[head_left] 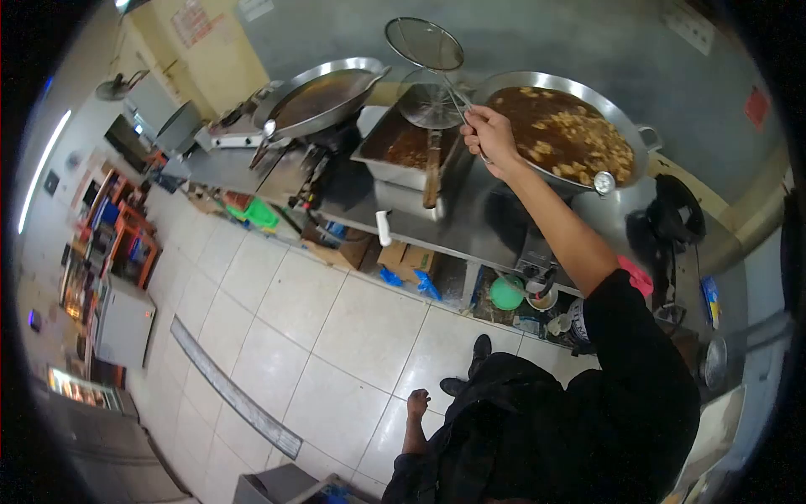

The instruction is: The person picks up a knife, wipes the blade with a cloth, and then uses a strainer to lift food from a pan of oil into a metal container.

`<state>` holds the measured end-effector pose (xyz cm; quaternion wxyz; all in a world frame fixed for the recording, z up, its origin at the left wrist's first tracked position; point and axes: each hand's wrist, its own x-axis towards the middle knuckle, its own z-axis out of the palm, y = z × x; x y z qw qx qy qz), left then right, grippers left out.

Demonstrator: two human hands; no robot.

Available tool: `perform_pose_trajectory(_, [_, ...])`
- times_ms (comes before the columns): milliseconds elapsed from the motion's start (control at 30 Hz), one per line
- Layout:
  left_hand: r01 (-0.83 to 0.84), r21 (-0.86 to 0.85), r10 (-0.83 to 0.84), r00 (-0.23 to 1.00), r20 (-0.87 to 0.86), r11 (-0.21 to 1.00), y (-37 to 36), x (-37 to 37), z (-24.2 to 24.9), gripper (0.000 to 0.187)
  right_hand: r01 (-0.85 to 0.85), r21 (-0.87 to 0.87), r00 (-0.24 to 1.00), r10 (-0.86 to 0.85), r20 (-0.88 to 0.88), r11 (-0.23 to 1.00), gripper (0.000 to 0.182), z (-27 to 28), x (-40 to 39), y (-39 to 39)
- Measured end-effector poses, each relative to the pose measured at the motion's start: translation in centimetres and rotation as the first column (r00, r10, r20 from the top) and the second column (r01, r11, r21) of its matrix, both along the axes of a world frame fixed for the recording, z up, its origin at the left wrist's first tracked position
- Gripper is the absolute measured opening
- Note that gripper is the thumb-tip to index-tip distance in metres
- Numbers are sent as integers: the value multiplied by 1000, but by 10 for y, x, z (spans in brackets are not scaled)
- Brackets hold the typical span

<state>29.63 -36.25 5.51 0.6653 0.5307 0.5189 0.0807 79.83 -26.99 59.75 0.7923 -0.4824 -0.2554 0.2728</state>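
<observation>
My right hand (491,139) is closed around the handle of a round mesh strainer (424,44), raised above the counter between two woks. Close to that hand, a large wok (642,168) holds dark brown liquid with many light brown fried pieces (579,139). A dial thermometer (604,182) sits at its near rim. Below the strainer, a skimmer with a wooden handle (432,168) lies across a rectangular metal tray (395,172) containing brown bits. Down by my body, above the tiled floor, hangs my left hand (417,403), its fingers curled with nothing visible in them.
Further left, a second wok (323,122) of brown liquid stands on the steel counter (403,210), with another dial thermometer (269,128) at its rim. Cardboard boxes (407,259) and a green round item (506,292) are under the counter. A metal strip (235,391) crosses the floor.
</observation>
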Motion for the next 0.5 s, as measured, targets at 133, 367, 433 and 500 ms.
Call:
perform_pose_trajectory(133, [-8,55,15,991,-132,998,-33,-34,-5,25,18,-74,999,-21,-35,997,32,-43,-13,58])
perform_pose_trajectory(367, [-146,339,196,974,-117,929,-157,-108,-18,27,-9,-222,994,-16,-111,975,11,-118,35,136])
perform_pose_trajectory(433, [-226,232,268,949,-166,946,-195,-117,-1,27,-27,-253,991,-7,-132,967,27,-113,33,144])
perform_pose_trajectory(500, [-372,67,376,890,-256,926,-220,-110,33,27,306,-484,951,-247,184,820,43,-115,5,151])
